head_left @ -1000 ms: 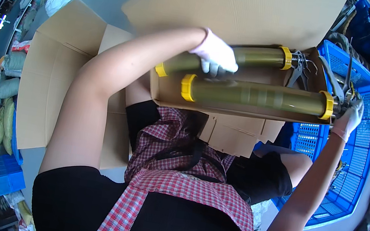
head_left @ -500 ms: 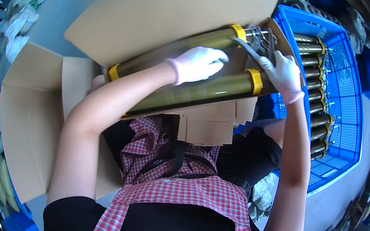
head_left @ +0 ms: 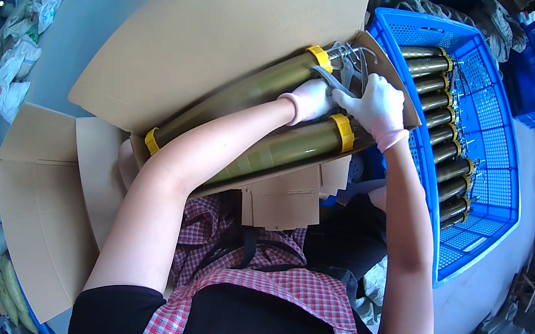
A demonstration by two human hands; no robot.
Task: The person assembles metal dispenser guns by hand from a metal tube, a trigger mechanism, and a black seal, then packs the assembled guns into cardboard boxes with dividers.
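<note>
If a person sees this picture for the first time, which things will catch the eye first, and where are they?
In the middle, two long olive-green tubes with yellow end bands lie in an open cardboard box. The gloved left hand and right hand meet at the tubes' upper right ends, where metal handles stick out. To the right, a bright blue plastic crate holds a row of similar tubes.

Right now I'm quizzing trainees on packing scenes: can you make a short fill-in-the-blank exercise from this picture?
1. Both hands, left hand and right hand, wear ____ gloves.
2. The olive tubes have ____ end caps.
3. The tubes lie in a ____ box.
4. More tubes fill the ____ crate.

Missing: white; yellow; cardboard; blue
</note>
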